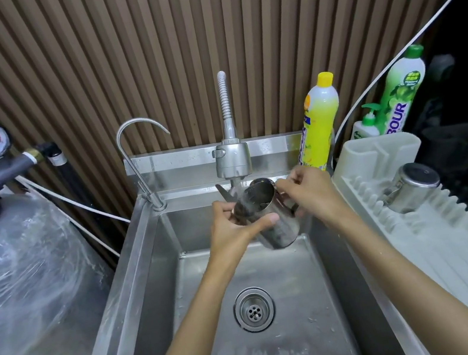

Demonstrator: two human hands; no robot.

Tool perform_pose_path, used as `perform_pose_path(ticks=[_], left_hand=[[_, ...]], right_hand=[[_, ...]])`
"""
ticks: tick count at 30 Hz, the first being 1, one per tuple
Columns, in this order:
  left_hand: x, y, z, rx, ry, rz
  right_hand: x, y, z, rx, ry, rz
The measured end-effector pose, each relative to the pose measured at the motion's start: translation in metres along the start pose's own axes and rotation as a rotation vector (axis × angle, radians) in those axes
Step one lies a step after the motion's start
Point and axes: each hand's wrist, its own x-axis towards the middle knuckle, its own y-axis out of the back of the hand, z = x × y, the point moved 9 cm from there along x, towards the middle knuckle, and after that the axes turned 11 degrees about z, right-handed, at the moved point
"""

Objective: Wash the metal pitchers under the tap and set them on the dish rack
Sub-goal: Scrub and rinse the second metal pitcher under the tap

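We observe both hands clamped on one metal pitcher [267,215], tilted under the running tap [232,158] above the sink [146,255]: left hand [232,227] round the body, right hand [310,192] at the rim. A second pitcher [413,188] lies on the dish rack [443,237] (right of sink).

The wall [139,37] has brown vertical stripes. The held pitcher [275,226] and the second pitcher [413,189] are silver. There is a yellow bottle [320,118] and a green-white bottle [404,84]. The dish rack [457,247] is pale grey.
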Motion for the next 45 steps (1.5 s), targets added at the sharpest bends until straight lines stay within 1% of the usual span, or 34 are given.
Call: perform_pose_path(ticks=[2,3,5,7,8,10,12,14,17,21,24,28,30,32,34,36,38,40,42,44,45], left_hand=[[-0.003,-0.012,-0.004,-0.115,0.032,-0.024],[-0.004,-0.016,-0.005,-0.161,0.036,-0.007],[-0.005,-0.019,-0.004,-0.243,0.032,0.059],[-0.005,-0.015,-0.003,-0.283,-0.013,0.148],[-0.006,-0.009,0.0,-0.268,-0.054,0.198],[-0.008,0.002,0.011,-0.177,-0.164,0.276],[-0.01,0.008,0.027,-0.062,-0.274,0.286],[-0.011,0.014,0.039,0.01,-0.36,0.284],[-0.011,0.023,0.048,0.111,-0.415,0.254],[-0.007,0.031,0.049,0.277,-0.389,0.207],[0.002,0.032,0.043,0.373,-0.315,0.171],[0.005,0.025,0.028,0.395,-0.206,0.045],[0.004,0.019,0.015,0.333,-0.129,-0.029],[0.001,0.012,0.002,0.177,-0.033,-0.086],[-0.006,0.005,-0.006,0.014,0.046,-0.141],[-0.011,-0.003,-0.012,-0.08,0.095,-0.18],[-0.012,-0.009,-0.016,-0.155,0.119,-0.17],[-0.011,-0.011,-0.017,-0.203,0.114,-0.134],[-0.008,-0.009,-0.009,-0.228,0.063,-0.093],[-0.004,-0.001,0.003,-0.219,-0.025,-0.025],[-0.002,0.005,0.009,-0.197,-0.073,0.016]], right_hand=[[0.0,0.011,-0.023,-0.16,0.155,0.062],[0.001,0.013,-0.032,-0.211,0.218,0.085],[0.005,0.01,-0.043,-0.223,0.299,0.089],[0.014,0.0,-0.042,-0.141,0.308,0.01],[0.018,-0.007,-0.039,-0.049,0.278,-0.056],[0.024,-0.021,-0.029,0.238,0.146,-0.186],[0.025,-0.035,-0.018,0.463,0.022,-0.239],[0.023,-0.051,-0.008,0.566,-0.069,-0.259],[0.012,-0.076,0.005,0.733,-0.225,-0.329],[-0.013,-0.095,0.024,0.831,-0.378,-0.418],[-0.025,-0.093,0.036,0.784,-0.411,-0.397],[-0.026,-0.073,0.054,0.658,-0.426,-0.307],[-0.024,-0.058,0.057,0.531,-0.394,-0.263],[-0.02,-0.041,0.052,0.433,-0.337,-0.226],[-0.016,-0.022,0.037,0.301,-0.215,-0.164],[-0.01,-0.003,0.015,0.089,-0.009,-0.078],[-0.008,0.007,-0.01,-0.046,0.161,-0.03],[-0.006,0.01,-0.027,-0.075,0.255,-0.019],[-0.002,0.008,-0.037,-0.028,0.291,-0.051],[0.005,0.0,-0.039,0.121,0.262,-0.112],[0.008,-0.007,-0.036,0.212,0.213,-0.146]])
